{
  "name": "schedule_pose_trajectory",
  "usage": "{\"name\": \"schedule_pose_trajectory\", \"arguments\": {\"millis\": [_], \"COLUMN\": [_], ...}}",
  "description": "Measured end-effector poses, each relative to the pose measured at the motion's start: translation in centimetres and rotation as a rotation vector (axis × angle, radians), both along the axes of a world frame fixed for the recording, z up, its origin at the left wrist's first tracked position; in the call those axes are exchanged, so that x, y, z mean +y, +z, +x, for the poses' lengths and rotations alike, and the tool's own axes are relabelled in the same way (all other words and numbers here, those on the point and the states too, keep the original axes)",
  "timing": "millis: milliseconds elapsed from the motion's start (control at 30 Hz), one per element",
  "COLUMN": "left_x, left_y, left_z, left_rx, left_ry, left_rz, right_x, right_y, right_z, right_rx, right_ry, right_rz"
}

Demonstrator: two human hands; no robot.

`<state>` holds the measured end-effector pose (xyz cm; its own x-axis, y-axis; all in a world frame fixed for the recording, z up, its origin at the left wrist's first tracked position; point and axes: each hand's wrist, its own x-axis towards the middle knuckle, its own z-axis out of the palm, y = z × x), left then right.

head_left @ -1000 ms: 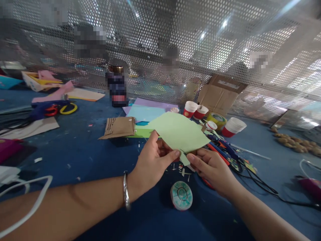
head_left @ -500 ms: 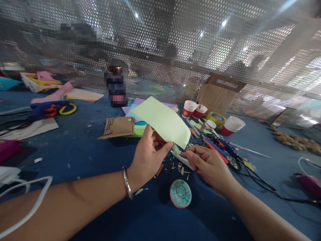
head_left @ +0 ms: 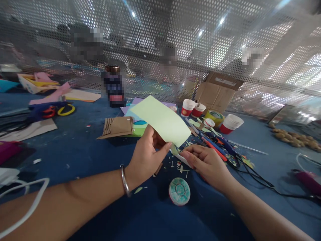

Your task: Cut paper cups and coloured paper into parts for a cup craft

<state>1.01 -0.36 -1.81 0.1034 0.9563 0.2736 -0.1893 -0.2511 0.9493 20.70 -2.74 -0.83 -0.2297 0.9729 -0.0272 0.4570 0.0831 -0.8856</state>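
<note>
My left hand (head_left: 147, 155), with a metal bangle at the wrist, grips the lower edge of a pale green paper sheet (head_left: 162, 118) raised above the table. A narrow green paper flap (head_left: 174, 149) hangs by the left thumb. Close to it, my right hand (head_left: 204, 164) is closed in a pinch at the flap's right; what lies between those fingertips is hidden. Under the right fingers a white strip (head_left: 184, 159) slants across the table. A round piece with a teal patterned top (head_left: 179, 191) rests below both hands, touched by neither.
Paper scraps (head_left: 183, 171) litter the blue table. Folded cardboard (head_left: 119, 126) lies left of the sheet. Behind on the right stand red-and-white paper cups (head_left: 231, 123), a tape roll (head_left: 214, 116) and a blue glue gun (head_left: 229, 147) with its cord. Yellow-handled scissors (head_left: 66, 109) lie left.
The sheet's right corner, curled down before, now lies flatter and points right. My right fingertips have shifted slightly left, towards the flap. The whole view has shifted a little.
</note>
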Motion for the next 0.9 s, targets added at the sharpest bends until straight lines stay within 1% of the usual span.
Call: {"name": "schedule_pose_trajectory", "arguments": {"millis": [133,233,400,567,667,900], "left_x": [-0.5,-0.8,-1.0,-1.4,-1.5,-1.7], "left_y": [0.2,0.2,0.4,0.5,0.3,0.2], "left_z": [0.4,0.6,0.7,0.8,0.8,0.7], "left_rx": [-0.066,-0.132,-0.129,-0.179,-0.211,-0.192], "left_ry": [-0.103,-0.166,-0.189,-0.215,-0.228,-0.256], "left_rz": [-0.03,-0.084,-0.27,-0.404,-0.427,-0.42], "right_x": [0.0,0.1,0.1,0.1,0.0,-0.1], "right_y": [0.2,0.0,-0.4,-0.2,-0.1,-0.5], "right_z": [-0.1,0.0,0.1,0.1,0.0,0.1], "right_rx": [0.042,0.059,0.079,0.091,0.096,0.132], "right_ry": [0.021,0.014,-0.012,0.04,0.055,0.076], "right_rz": [-0.025,-0.05,-0.048,-0.051,-0.054,-0.063]}}
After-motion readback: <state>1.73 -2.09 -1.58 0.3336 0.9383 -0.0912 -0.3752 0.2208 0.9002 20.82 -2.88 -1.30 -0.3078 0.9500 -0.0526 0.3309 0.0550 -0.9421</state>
